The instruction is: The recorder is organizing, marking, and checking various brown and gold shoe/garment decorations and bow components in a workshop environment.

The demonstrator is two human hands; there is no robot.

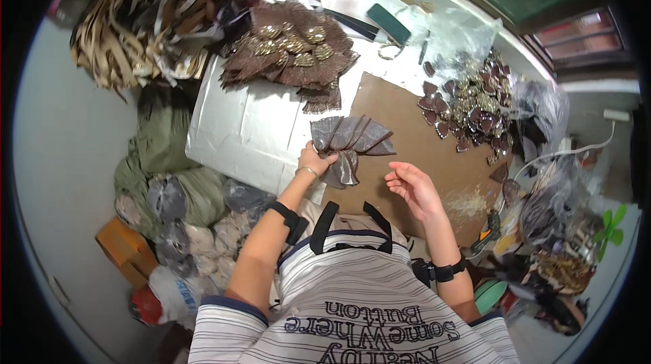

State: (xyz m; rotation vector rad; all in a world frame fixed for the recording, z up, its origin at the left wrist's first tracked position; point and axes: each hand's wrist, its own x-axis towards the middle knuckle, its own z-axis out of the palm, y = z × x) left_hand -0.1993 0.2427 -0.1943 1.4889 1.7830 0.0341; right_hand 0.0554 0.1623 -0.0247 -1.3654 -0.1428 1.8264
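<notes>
The left hand [314,162] is holding a dark, folded cloth bow [351,135] over the silvery worktop [264,137] and brown board [407,116]. The right hand [417,191] is curling loosely beside it, looking empty. Shiny little pieces [480,110] are lying to the right.

This looks like a craft workshop: the silvery worktable [220,120] bears a brown board [400,120], a stack of pleated brown pieces [291,69] and a pile of glittering ornaments [475,106], with heaped strips [156,18] and stuffed bags [202,194] crowding its left side
</notes>
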